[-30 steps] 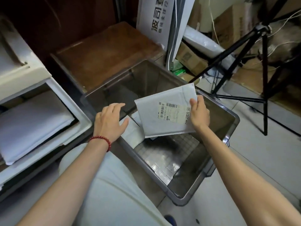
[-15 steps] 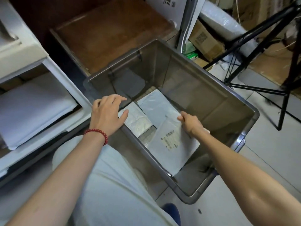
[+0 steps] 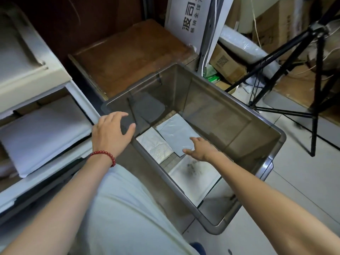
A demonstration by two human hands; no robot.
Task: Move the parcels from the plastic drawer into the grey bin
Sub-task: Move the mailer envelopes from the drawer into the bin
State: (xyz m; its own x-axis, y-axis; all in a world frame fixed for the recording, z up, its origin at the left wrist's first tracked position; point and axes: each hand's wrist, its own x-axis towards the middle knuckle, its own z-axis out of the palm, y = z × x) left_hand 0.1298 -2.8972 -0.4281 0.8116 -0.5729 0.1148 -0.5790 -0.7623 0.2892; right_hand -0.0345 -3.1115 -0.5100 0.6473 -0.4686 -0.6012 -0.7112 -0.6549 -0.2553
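Note:
The grey bin (image 3: 274, 150) stands on the floor in front of me, with three flat parcels on its bottom. A white labelled parcel (image 3: 193, 181) lies nearest me, a grey one (image 3: 176, 133) behind it and a silvery padded one (image 3: 154, 146) to its left. My right hand (image 3: 199, 149) hovers inside the bin above them, fingers spread and holding nothing. My left hand (image 3: 112, 133) floats over the bin's near left corner, fingers relaxed and empty. At left the white plastic drawer (image 3: 77, 100) stands pulled out with a large white parcel (image 3: 42, 131) lying in it.
A brown wooden board (image 3: 128, 57) lies behind the bin. A black tripod (image 3: 287, 74) stands to the right, with cardboard boxes (image 3: 226, 65) and a wrapped roll behind it. My knee in light trousers (image 3: 119, 208) is at bottom centre.
My right hand lowered the labelled parcel into the bin, let it go and rose slightly with fingers spread. The left hand stayed near the bin's corner.

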